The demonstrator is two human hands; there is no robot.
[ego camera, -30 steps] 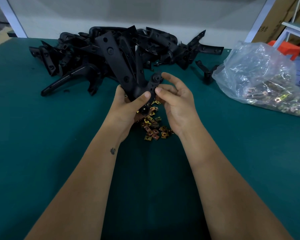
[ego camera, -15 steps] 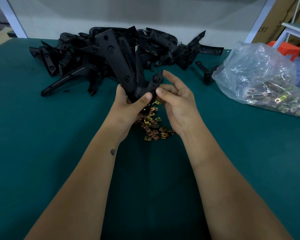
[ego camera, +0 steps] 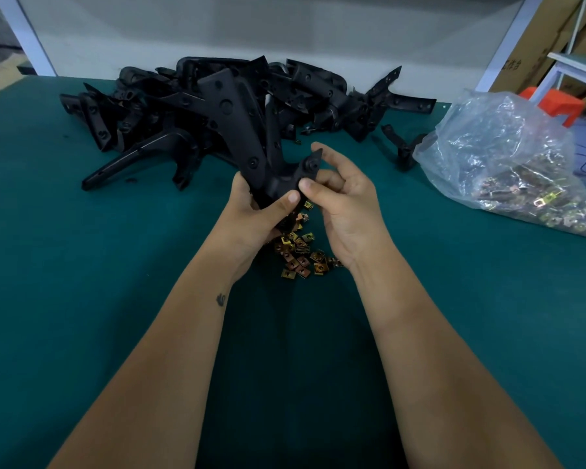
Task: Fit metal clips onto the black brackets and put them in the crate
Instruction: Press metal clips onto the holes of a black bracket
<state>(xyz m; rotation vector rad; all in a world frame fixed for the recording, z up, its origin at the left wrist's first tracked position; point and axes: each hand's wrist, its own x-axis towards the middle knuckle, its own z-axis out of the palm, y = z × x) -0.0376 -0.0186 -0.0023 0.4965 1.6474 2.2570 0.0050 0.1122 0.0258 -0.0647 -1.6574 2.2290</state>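
Open green tabletop lies on both sides of the forearms and toward the near edge, giving free passage there. The far middle is blocked by a heap of black brackets, and a clear bag of clips closes off the far right. Loose metal clips lie scattered on the tabletop directly beneath the two hands.

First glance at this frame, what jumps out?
Two hands centre frame: left hand grips a black bracket, right hand pinches its tab end. Behind lies a heap of black brackets; loose metal clips beneath the hands; a clear bag of clips at right.
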